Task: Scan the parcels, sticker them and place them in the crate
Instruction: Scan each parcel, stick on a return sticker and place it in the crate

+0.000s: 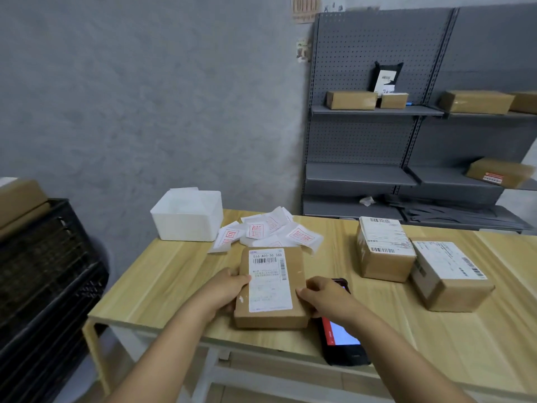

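Both hands grip flat parcel (271, 287) by its side edges, left hand (229, 289) and right hand (322, 296), near table (162, 286) edge. Looks light, stiff cardboard; side edges suit. Stickers (261, 232) beyond, crate (49, 274) far left.

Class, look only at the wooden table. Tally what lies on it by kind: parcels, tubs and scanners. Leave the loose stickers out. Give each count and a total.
Parcels: 3, one held by both hands, one to its right, one furthest right
Tubs: 1 white tub
Scanners: 1 scanner
Total: 5
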Action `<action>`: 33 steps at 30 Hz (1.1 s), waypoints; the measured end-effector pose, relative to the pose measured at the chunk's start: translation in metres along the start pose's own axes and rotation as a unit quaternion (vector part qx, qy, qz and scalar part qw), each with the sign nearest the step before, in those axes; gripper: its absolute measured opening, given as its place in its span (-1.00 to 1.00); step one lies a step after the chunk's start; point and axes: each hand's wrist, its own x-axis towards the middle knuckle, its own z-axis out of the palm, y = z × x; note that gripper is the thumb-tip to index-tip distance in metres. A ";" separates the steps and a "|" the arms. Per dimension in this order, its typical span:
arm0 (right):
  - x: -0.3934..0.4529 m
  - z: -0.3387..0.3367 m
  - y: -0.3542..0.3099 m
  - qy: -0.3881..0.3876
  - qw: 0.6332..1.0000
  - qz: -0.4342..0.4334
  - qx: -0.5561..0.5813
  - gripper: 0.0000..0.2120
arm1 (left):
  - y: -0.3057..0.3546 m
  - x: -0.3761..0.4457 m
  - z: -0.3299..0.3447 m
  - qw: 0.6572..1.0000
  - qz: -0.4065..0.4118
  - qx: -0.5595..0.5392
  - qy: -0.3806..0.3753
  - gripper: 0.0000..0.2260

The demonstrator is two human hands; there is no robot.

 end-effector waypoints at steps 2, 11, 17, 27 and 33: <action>0.004 0.007 -0.005 -0.004 0.999 0.016 -0.040 -0.75 | -0.003 0.008 -0.011 0.998 0.005 0.058 -0.017 -0.84; 0.027 0.037 -0.033 -0.006 0.986 0.084 -0.143 -0.68 | -0.017 0.045 -0.060 0.981 -0.013 0.164 -0.106 -0.76; 0.038 0.034 -0.047 0.112 0.975 0.104 -0.159 -0.64 | -0.026 0.081 -0.090 0.989 0.026 0.141 -0.045 -0.78; 0.067 0.050 -0.077 0.233 0.958 -0.037 -0.163 -0.79 | -0.026 0.124 -0.107 0.972 0.064 0.218 0.063 -0.68; 0.094 0.074 -0.092 0.224 0.958 -0.081 -0.160 -0.77 | -0.030 0.132 -0.116 0.983 0.067 0.172 -0.011 -0.82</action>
